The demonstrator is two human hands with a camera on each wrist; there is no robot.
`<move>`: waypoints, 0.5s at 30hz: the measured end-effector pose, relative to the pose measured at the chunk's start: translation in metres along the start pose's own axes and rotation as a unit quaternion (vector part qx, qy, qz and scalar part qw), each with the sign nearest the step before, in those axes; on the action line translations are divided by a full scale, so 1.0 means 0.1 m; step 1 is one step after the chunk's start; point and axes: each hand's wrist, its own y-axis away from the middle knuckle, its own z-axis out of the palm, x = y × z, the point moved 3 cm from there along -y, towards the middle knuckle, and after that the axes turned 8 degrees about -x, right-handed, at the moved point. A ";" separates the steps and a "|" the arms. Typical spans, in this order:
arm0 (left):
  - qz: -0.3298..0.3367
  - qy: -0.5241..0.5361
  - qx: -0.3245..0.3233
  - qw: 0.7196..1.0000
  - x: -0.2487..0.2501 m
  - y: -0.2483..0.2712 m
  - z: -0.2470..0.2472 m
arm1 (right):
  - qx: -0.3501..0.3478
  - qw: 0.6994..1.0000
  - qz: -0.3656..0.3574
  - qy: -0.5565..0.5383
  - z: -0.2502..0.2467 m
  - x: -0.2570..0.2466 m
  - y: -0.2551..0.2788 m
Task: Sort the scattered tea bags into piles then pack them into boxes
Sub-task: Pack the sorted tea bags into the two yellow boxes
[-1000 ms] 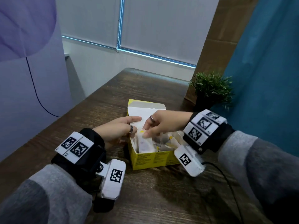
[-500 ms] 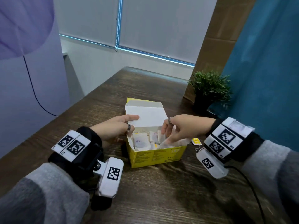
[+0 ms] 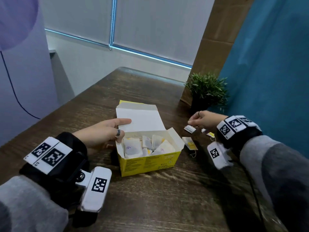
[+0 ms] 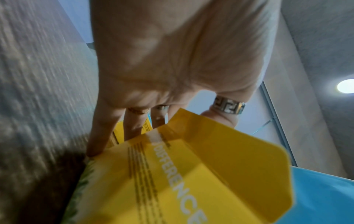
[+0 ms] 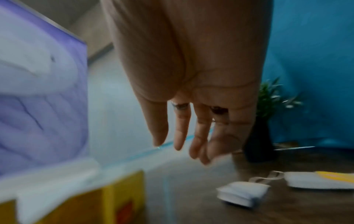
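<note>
An open yellow box (image 3: 148,163) stands mid-table, its white lid (image 3: 138,121) tipped back. Several tea bags (image 3: 147,145) lie jumbled inside. My left hand (image 3: 124,130) steadies the box's left end: the index finger lies straight on the lid, the thumb rests on the side flap (image 4: 220,151), and straight fingers (image 4: 97,136) run down to the table. My right hand (image 3: 190,122) hovers empty, fingers loosely extended, just above a loose tea bag (image 3: 189,128) right of the box. In the right wrist view that tea bag (image 5: 243,195) lies on the wood below the hand (image 5: 180,150).
Two more loose tea bags (image 3: 190,144) (image 3: 209,134) lie on the dark wooden table (image 3: 167,198) right of the box. A small potted plant (image 3: 206,91) stands at the back right against a teal wall. A cable trails from my right wrist.
My right hand has come out of the box and moved right, over the loose tea bags on the table. The left hand has stayed at the box's left end.
</note>
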 end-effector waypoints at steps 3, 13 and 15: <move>0.003 -0.005 -0.003 1.000 -0.01 -0.02 -0.02 | -0.074 0.992 0.096 0.026 0.23 0.37 -0.19; -0.007 0.012 -0.004 1.000 -0.05 -0.04 -0.06 | -0.109 0.989 0.053 -0.088 0.02 0.50 -0.29; -0.009 0.004 0.000 1.000 -0.06 -0.04 -0.07 | -0.018 0.991 0.082 -0.100 -0.16 0.63 -0.34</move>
